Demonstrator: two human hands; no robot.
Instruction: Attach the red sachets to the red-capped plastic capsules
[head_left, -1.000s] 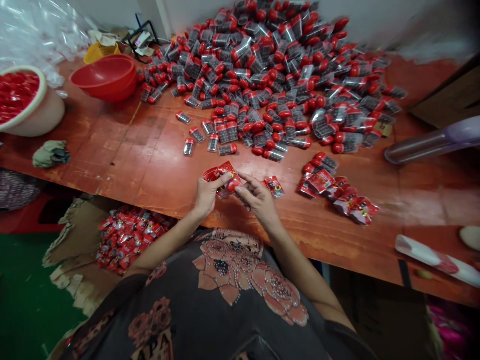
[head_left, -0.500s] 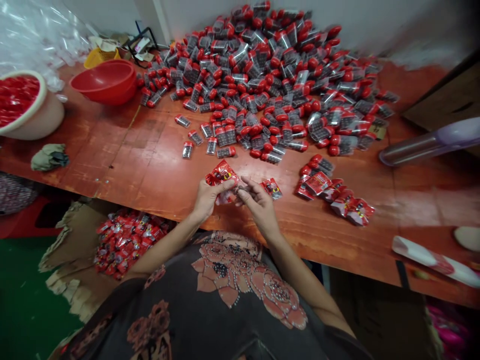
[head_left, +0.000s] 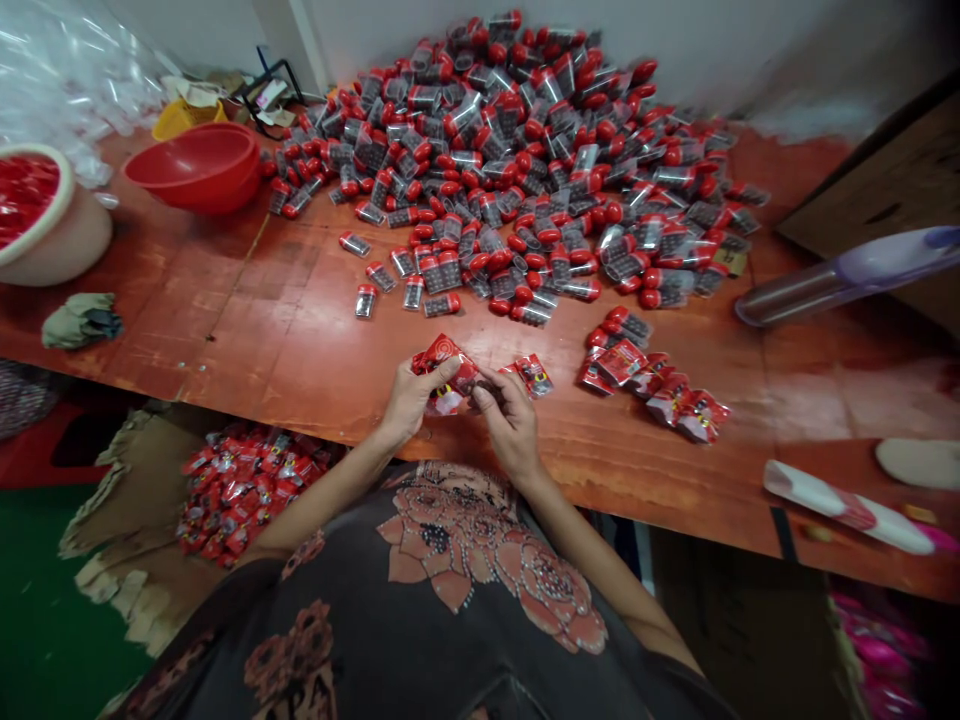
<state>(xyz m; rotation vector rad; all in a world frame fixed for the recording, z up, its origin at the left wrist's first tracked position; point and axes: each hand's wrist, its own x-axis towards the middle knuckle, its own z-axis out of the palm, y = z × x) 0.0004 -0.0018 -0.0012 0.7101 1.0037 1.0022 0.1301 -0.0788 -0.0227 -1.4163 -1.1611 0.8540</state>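
Note:
My left hand (head_left: 409, 400) is closed on a small red printed packet (head_left: 444, 352), which it holds just above the front of the table. Against the packet's right edge, the fingers of my right hand (head_left: 511, 420) are pinched together; a dark bit shows at the fingertips, too small to name. Just beyond my right hand another red packet (head_left: 534, 374) lies on the tabletop. Farther right is a loose row of red packets (head_left: 667, 390). Behind my hands spreads a big heap of clear tubes with red caps and dark contents (head_left: 495, 170).
A red bowl (head_left: 191, 165) and a white bucket of red pieces (head_left: 75, 235) stand at the left. Below the table edge, a torn carton (head_left: 124, 500) holds many red packets (head_left: 240, 490). On the right lie a clear cylinder (head_left: 787, 290) and a white roll (head_left: 847, 510).
The packet in my left hand has turned, showing a different part of its print. My right fingers stay at its edge, slightly lower. The whole view has shifted a little.

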